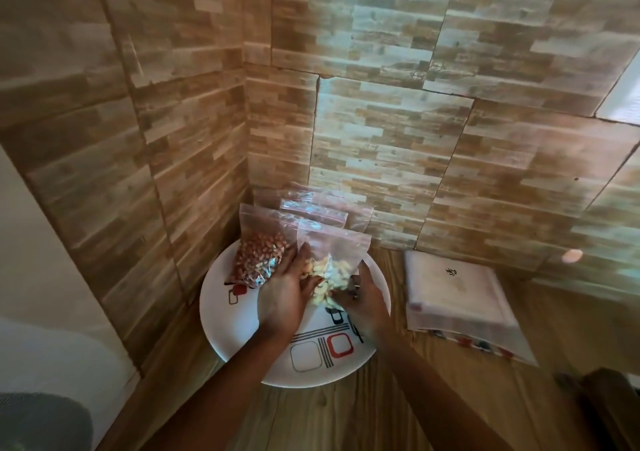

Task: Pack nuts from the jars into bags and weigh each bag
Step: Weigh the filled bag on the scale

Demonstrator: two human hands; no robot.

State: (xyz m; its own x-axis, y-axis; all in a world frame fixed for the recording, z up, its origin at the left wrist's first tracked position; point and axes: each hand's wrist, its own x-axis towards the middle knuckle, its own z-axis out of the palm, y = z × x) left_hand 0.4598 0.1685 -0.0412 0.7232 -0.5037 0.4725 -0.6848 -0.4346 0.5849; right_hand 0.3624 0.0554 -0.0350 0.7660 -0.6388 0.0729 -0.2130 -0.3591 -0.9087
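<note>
plate [221,326]: white, square print, on wood table [381,416], pushed into back-L corner by the walls.
peanut bag [258,256]: zip bag w/ red-brown nuts, back-L part of plate, leaning toward wall; looks filled.
left hand [282,298]: fingers fairly straight, laid flat against L side of cashew bag, between it and peanut bag; not clamped, just steadying.
cashew bag [330,274]: task item in hand; clear zip bag, pale nuts in lower half, standing about mid-plate, top strip up. Can't tell if zip is sealed.
right hand [367,303]: fingers curled onto lower-R side of cashew bag, gripping it; blurry, exact finger hold unclear.
back bags [322,208]: more zip bags stacked upright behind, at plate's back edge vs wall; contents not readable.
flat pack [453,291]: white flat square in plastic, R of plate, well apart, near table's back edge. Can't tell if it's the scale.
jars: not in view.
step (guess): settling/placing cashew bag on plate beside peanut bag.
how-to: keep top up, hold low on both sides so nuts stay at bottom; lean it on back bags so it won't tip; don't shove peanut bag off rim; check zip before letting go.
</note>
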